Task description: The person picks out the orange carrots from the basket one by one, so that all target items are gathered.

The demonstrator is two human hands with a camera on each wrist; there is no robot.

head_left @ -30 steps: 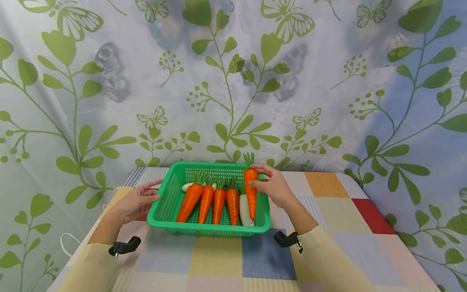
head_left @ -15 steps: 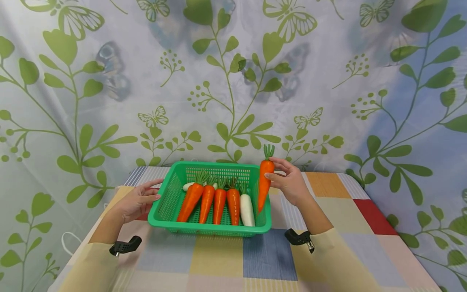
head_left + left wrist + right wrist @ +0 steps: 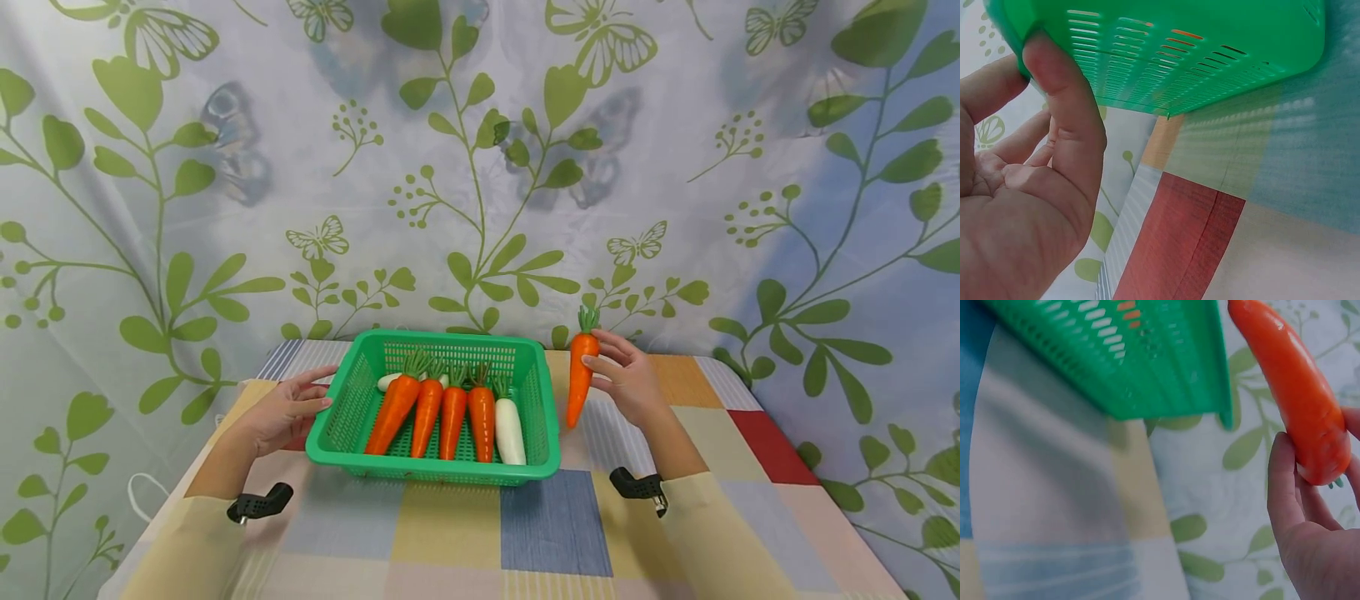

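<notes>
My right hand (image 3: 630,379) pinches an orange carrot (image 3: 581,373) with a green top between thumb and fingers, just right of the green plastic basket (image 3: 435,472). The carrot hangs tip down, raised over the table. In the right wrist view the carrot (image 3: 1300,394) shows its smooth, shiny side. At the basket's left side my left hand (image 3: 281,412) pinches the rim, thumb (image 3: 1054,69) against the outer wall in the left wrist view. Inside the basket lie several carrots (image 3: 453,417) side by side, a white radish (image 3: 510,429) to their right and another white piece (image 3: 387,382) partly hidden behind them.
A patchwork-check cloth (image 3: 450,533) covers the table. Behind it hangs a curtain (image 3: 480,208) printed with green leaves and butterflies. A black wrist camera mount (image 3: 258,502) sits on the left wrist, and a second mount (image 3: 637,485) on the right. A white cable (image 3: 135,500) hangs beyond the table's left edge.
My right hand has lifted the carrot out over the basket's right rim and carried it right, uncovering the white radish. My left hand has stayed at the basket's left rim.
</notes>
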